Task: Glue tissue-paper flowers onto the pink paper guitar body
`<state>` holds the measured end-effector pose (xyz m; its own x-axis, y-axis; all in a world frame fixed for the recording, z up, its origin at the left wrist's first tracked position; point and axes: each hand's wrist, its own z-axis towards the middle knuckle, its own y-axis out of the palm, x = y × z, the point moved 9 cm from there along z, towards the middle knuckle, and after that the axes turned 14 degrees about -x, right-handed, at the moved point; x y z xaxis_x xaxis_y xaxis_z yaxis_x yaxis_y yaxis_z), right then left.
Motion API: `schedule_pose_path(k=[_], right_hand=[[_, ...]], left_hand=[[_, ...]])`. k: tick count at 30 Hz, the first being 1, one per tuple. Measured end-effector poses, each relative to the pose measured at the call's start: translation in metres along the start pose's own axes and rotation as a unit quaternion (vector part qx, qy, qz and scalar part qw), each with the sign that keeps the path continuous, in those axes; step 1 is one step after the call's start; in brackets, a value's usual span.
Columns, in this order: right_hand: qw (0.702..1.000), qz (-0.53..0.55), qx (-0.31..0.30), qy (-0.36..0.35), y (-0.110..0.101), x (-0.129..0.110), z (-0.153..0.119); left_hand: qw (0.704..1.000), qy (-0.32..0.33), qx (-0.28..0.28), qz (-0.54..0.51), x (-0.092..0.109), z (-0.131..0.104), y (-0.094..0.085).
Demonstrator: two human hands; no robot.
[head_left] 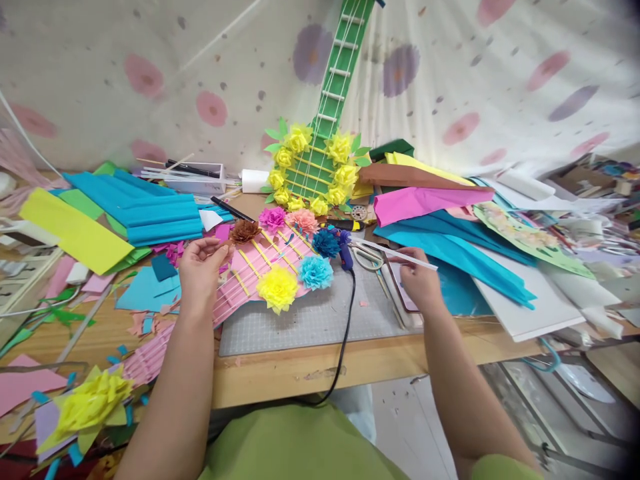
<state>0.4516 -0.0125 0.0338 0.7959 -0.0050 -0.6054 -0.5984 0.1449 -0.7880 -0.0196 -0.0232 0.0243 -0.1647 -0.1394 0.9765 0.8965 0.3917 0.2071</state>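
Observation:
My left hand is at the left edge of a pink paper guitar, its fingers pinched by the brown paper flower; what they hold is too small to make out. Yellow strips and pink, blue and yellow paper flowers cover the guitar. In my right hand, the thumb and fingers are closed on a thin white strip that points up and left. Between my hands, a purple glue gun with a black cord rests beside scissors.
A green paper guitar with yellow flowers stands against the curtain. Blue crepe paper lies left, with pink and blue sheets right. A grey cutting mat covers the table's front. Paper scraps and a yellow flower lie at lower left.

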Motion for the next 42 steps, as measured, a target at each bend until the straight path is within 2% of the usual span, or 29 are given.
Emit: schedule_pose_path(k=[2, 6, 10, 16, 20, 29, 33, 37, 42], right_hand=[[0.998, -0.061, 0.005, 0.024, -0.02, 0.012, -0.007], [0.994, -0.112, -0.01, -0.012, -0.037, 0.025, -0.022], [0.991, -0.126, -0.029, -0.019, -0.034, 0.035, -0.031], [0.991, -0.131, -0.032, -0.02, -0.029, 0.035, -0.03], [0.989, -0.14, -0.031, -0.03, -0.026, 0.031, -0.021], [0.978, -0.179, -0.062, -0.088, 0.001, 0.01, 0.008], [0.973, -0.198, -0.078, -0.09, 0.009, 0.009, 0.013], [0.974, -0.195, -0.078, -0.086, 0.008, 0.011, 0.014], [0.979, -0.182, -0.057, -0.071, -0.003, 0.013, 0.011]], left_hand=[[1.0, 0.003, 0.003, -0.003, -0.001, 0.0, -0.002], [1.0, 0.001, 0.01, -0.007, -0.002, 0.0, 0.0], [1.0, 0.005, 0.014, -0.001, -0.001, 0.0, 0.004], [1.0, 0.008, 0.011, -0.014, 0.0, -0.001, 0.003], [1.0, 0.007, 0.025, -0.009, 0.004, -0.004, 0.0], [1.0, 0.021, 0.02, 0.004, 0.002, -0.002, -0.004], [0.999, 0.022, 0.029, -0.001, 0.002, -0.003, -0.008], [0.999, 0.014, 0.037, -0.014, 0.002, -0.004, -0.01], [0.999, 0.013, 0.039, -0.018, 0.001, -0.003, -0.011]])
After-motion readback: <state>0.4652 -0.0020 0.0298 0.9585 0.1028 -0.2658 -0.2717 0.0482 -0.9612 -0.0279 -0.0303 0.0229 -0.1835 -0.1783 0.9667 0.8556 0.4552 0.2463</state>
